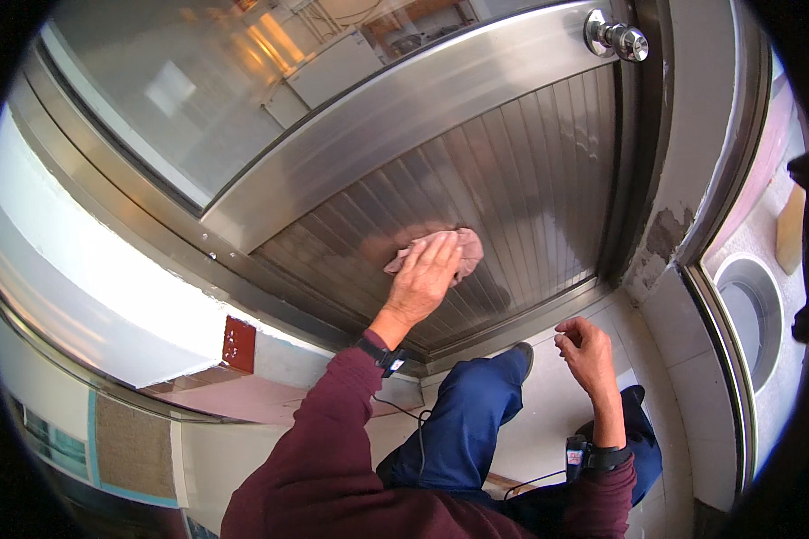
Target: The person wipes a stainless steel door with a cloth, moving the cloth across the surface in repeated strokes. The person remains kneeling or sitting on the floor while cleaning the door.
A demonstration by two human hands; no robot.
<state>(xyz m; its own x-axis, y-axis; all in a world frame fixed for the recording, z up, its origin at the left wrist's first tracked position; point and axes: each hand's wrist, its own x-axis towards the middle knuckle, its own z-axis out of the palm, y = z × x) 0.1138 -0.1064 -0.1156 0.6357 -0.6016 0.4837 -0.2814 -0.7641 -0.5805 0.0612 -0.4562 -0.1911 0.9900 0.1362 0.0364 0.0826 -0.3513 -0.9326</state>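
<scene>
A crumpled pink cloth (470, 252) lies flat against the ribbed lower panel (512, 168) of a metal door. Over it is my left hand (426, 276), fingers extended, pressing the cloth to the panel. My right hand (588, 354) hangs above the tiled floor, right of my knee, its fingers loosely curled and holding nothing. Higher on the door, a smooth metal rail (404, 114) separates the ribbed panel from a glass pane (195, 81). A round chrome doorknob (627, 42) is fixed near the rail's right end.
A metal basin (748, 316) holding liquid stands beyond the frame at the right. The right wall (687, 168) has peeling paint. At left, a white wall ledge (128, 283) juts beside the door frame. Pale floor tiles (532, 431) lie under my feet, and thin cables run from both wristbands.
</scene>
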